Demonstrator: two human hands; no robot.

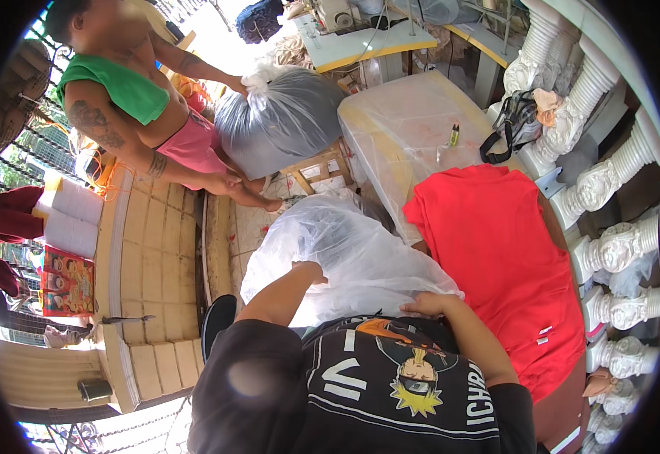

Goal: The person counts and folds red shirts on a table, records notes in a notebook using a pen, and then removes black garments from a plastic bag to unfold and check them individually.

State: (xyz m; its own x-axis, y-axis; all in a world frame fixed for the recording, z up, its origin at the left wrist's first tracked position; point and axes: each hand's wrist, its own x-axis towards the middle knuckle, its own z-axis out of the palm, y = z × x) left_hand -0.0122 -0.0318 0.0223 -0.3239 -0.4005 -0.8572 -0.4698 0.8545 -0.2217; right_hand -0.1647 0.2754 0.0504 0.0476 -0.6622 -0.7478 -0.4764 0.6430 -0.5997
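Note:
A large, translucent white plastic bag spreads in front of my body, puffed out and wrinkled. My left hand is closed on the bag's plastic near its middle, with most of the fingers hidden. Nearer my waist, my right hand grips the bag's near edge, fingers bent over the plastic. What the bag holds, if anything, is hard to make out. Right beside it lies a pile of red fabric on a table.
Another person stands at the far left, one hand on a knotted, full plastic bag on a wooden stool. A plastic-covered table holds a small green bottle. Behind is a sewing machine; white balusters line the right.

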